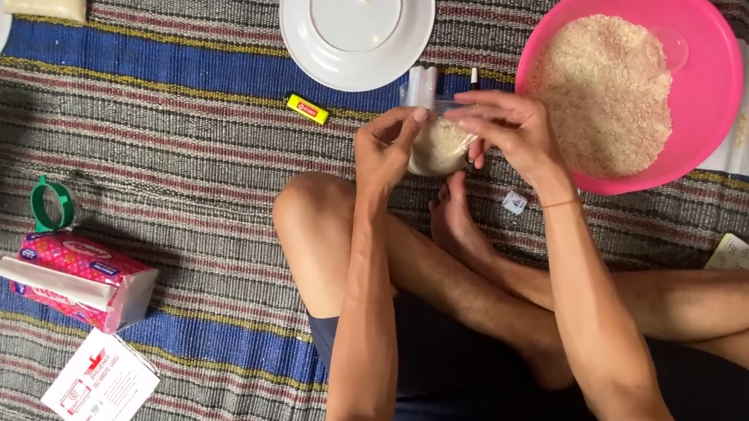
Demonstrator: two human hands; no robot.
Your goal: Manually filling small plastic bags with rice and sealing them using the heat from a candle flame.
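Left hand (384, 148) and right hand (508, 127) both pinch shut on a small clear rice-filled bag (437, 144), beside the pink basin (707, 43).

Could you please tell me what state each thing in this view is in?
Small plastic bag: partly filled with rice, top open, held by both hands.
Left hand: gripping the bag.
Right hand: pinching the bag's top.
Pink bowl: holding rice, uncovered.
White plate: a candle standing on it, unlit.
Pink tissue pack: opened.
Yellow lighter: lying flat.
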